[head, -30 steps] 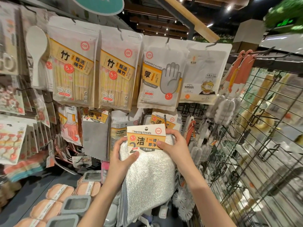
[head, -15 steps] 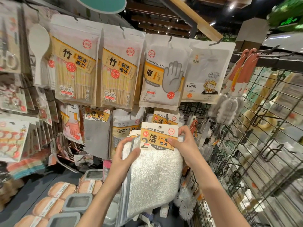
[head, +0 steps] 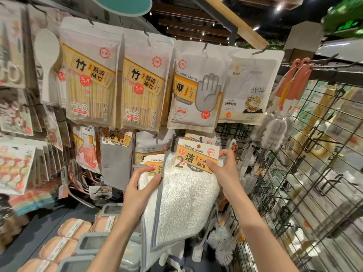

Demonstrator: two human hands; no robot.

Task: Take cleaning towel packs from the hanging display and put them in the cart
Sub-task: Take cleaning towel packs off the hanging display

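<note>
Pulling stock: two bare hands work a stack of cleaning towel packs on a shop's hanging display, sorting the front pack from the ones behind.
Right hand [head: 223,169]: thumb on the face and fingers behind, pinching the yellow header card of the front towel pack [head: 188,195], apparently to steer the card's hole along the hook.
Left hand [head: 142,185]: fingers curled and pressed onto the second towel pack [head: 151,169], just behind and to the left, likely holding it back so only one comes away.
Where the packs are: at the display, below the disposable gloves bag [head: 196,91] and right of the grey cloth [head: 116,161]; whether the front card has cleared its hook cannot be told.
Cart: not identifiable in view; a wire rack [head: 306,173] fills the right side.
Stage: early, judging by the grip; no pack has left the display area.
Risk: the soft towel hangs loose below the card and could snag neighbouring brushes [head: 222,244].
</note>
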